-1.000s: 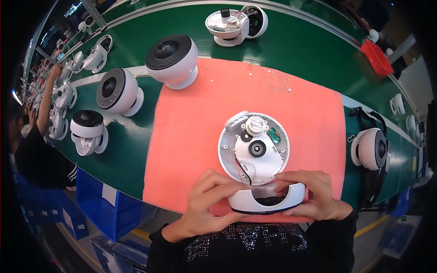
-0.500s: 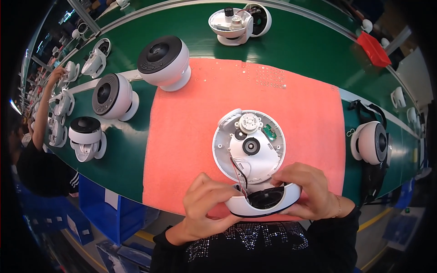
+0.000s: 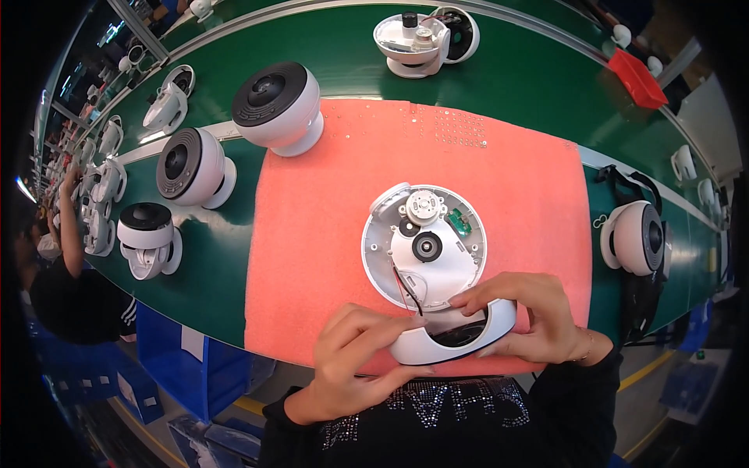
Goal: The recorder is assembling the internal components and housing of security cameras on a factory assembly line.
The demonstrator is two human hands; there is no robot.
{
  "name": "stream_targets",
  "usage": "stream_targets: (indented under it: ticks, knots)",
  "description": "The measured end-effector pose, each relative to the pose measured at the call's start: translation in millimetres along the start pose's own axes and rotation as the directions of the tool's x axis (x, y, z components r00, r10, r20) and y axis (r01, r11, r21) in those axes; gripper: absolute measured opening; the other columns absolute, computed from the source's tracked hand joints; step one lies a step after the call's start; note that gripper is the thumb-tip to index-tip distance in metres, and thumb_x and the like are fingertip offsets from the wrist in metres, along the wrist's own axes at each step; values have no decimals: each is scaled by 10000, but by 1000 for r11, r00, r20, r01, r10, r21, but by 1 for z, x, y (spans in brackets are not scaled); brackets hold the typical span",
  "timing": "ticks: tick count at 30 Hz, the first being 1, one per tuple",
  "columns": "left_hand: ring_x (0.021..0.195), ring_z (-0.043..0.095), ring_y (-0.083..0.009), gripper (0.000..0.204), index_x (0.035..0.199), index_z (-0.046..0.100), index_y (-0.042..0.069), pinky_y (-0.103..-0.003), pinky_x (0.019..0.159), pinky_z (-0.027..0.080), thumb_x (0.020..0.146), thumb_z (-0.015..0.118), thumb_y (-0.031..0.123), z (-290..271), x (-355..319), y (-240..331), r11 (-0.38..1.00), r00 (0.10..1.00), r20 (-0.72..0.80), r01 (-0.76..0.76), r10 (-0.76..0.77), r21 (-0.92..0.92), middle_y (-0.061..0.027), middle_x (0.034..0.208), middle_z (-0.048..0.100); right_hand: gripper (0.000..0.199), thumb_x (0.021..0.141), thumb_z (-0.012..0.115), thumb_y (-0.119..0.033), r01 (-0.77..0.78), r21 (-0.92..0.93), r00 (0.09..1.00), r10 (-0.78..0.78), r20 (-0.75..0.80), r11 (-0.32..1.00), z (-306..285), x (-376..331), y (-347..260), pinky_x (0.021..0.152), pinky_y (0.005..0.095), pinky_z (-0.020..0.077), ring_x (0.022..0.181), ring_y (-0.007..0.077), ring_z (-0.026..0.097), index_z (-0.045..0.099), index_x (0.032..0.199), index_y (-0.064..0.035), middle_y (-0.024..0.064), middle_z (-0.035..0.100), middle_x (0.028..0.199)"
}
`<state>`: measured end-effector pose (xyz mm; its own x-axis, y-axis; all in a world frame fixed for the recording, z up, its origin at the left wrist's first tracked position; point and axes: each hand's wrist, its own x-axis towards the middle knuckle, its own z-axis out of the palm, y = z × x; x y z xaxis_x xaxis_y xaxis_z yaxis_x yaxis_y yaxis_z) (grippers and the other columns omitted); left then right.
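Between my two hands, near the mat's front edge, is a white rounded housing [image 3: 415, 348] with a dark, glossy inside. My left hand [image 3: 349, 355] grips its left end, thumb below and fingers on top. My right hand [image 3: 534, 320] holds the right end, its fingertips reaching over toward the round shell. Just beyond lies that open white round shell [image 3: 368, 249], inner side up. Inside it are a silver motor [image 3: 425, 207], a black round hub [image 3: 427, 246] and a green circuit board [image 3: 459, 224]. Thin wires [image 3: 404, 288] run from the shell toward the housing.
Under the work is a pink foam mat [image 3: 312, 234] with small screws [image 3: 460, 129] at its far edge. White units with black faces stand left [image 3: 273, 105] and right [image 3: 641, 238]. A half-open unit [image 3: 413, 47] sits on the green belt [image 3: 530, 86]. A co-worker's arm [image 3: 70, 226] is far left.
The housing has tilted, its right end higher, and my right fingers have moved inward toward the round shell. The half-open unit on the belt has shifted right. The co-worker's hand has come down.
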<state>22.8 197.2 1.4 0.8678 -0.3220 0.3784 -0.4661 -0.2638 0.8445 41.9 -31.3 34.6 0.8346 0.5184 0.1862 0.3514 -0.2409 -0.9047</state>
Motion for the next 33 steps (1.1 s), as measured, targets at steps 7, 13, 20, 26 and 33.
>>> stream_targets:
  ticks: [7,13,20,26,33]
  knots:
    - [697,585,-186,483,998,635,15,-280,591,486,545,795,60,-4,0,-2,1000,999,34,-18,17,17,-79,809,588,415,639,779,-152,-43,1,999,43,-17,999,1,0,-2,711,304,513,819,241,648,581,963,15,148,643,920]
    - [696,586,-171,458,989,618,-2,-275,585,491,574,797,68,-8,-4,-13,993,995,51,89,-85,-75,-104,827,593,557,646,780,-176,1,-118,1000,0,2,993,3,5,2,709,321,504,847,280,628,519,1102,8,161,609,971]
    - [750,591,-170,466,950,559,-46,-257,609,503,565,803,46,-12,-3,-17,977,990,65,136,-127,-164,-108,857,547,752,673,736,-69,140,-162,990,-141,7,977,5,-3,16,718,353,500,887,345,599,323,1300,-33,189,547,1099]
    - [792,579,-169,502,995,541,-32,-276,668,518,584,804,86,-13,5,-13,968,993,16,114,-113,-223,-112,903,558,718,677,706,-12,43,-123,999,-41,19,991,-2,8,-4,702,357,507,910,341,603,351,1300,-59,201,541,1131]
    - [834,636,-208,548,1023,522,-29,-298,744,540,600,821,149,-17,-1,-22,941,959,188,253,-212,-227,-108,932,614,739,706,708,-115,-222,-153,948,250,197,963,-15,7,-23,731,349,519,911,345,598,317,1331,-69,189,539,1143]
